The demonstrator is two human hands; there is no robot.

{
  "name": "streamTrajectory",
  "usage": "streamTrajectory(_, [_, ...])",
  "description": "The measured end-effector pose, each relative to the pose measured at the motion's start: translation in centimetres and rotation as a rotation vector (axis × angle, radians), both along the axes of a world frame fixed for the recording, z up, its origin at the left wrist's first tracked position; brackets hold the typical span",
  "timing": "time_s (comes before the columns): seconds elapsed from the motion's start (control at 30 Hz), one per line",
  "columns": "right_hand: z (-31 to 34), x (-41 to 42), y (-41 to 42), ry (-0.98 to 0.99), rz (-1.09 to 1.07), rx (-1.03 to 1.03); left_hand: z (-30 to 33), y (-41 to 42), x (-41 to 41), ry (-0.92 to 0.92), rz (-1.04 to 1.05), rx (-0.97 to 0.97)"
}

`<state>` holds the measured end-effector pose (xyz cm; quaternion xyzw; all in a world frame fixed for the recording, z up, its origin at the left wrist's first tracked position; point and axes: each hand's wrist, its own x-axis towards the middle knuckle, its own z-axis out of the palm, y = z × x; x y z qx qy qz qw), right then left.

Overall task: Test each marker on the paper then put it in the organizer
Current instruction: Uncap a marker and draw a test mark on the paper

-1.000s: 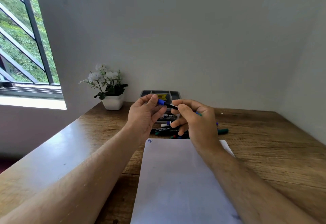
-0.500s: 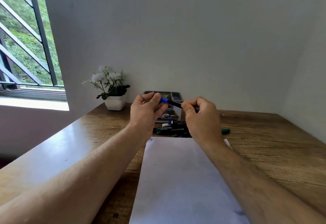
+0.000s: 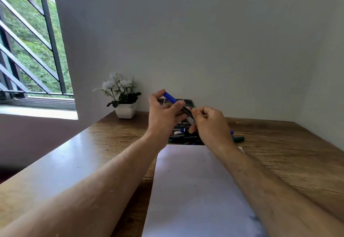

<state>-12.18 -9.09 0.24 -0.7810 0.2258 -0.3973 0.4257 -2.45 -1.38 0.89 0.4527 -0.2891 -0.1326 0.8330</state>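
A single wide-angle view from a camera worn on the person's head, facing forward and tilted a little downward along a wooden desk (image 3: 93, 154) toward a plain wall. Both forearms enter from the bottom edge and stretch away from the lens, so the left hand (image 3: 163, 113) and right hand (image 3: 210, 125) sit near the middle of the frame, fairly close. A white paper (image 3: 195, 190) lies nearest the camera, running off the bottom edge. The wall fills the upper half. A barred window (image 3: 31, 50) sits at the far left, and its straight bars lean from the lens's distortion. A second wall closes the right side.
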Motion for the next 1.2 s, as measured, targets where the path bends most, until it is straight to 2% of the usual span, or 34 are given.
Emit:
streamTrajectory(0.17, [-0.5, 0.0, 0.0, 0.036, -0.112, -0.156, 1.9, 0.4, 1.8, -0.324, 0.272, 0.085])
streamTrajectory(0.37, [-0.7, 0.0, -0.2, 0.087, -0.109, -0.261, 5.6, -0.5, 5.1, -0.652, 0.642, 0.212])
streamTrajectory(0.57, [-0.9, 0.3, -0.3, 0.098, -0.102, -0.268, 5.0, -2.5, 7.9, -0.594, 0.763, 0.322])
streamTrajectory(0.7, [-1.0, 0.3, -0.3, 0.110, -0.093, -0.255, 4.1, -2.9, 8.7, -0.628, 0.782, 0.404])
streamTrajectory(0.93, [-0.9, 0.2, -0.1, 0.107, -0.072, -0.259, 4.4, -2.7, 9.0, -0.662, 0.860, 0.281])
streamTrajectory(1.2, [-0.9, 0.3, 0.0, 0.124, -0.074, -0.271, 1.7, -3.6, 9.0, -0.735, 0.894, 0.641])
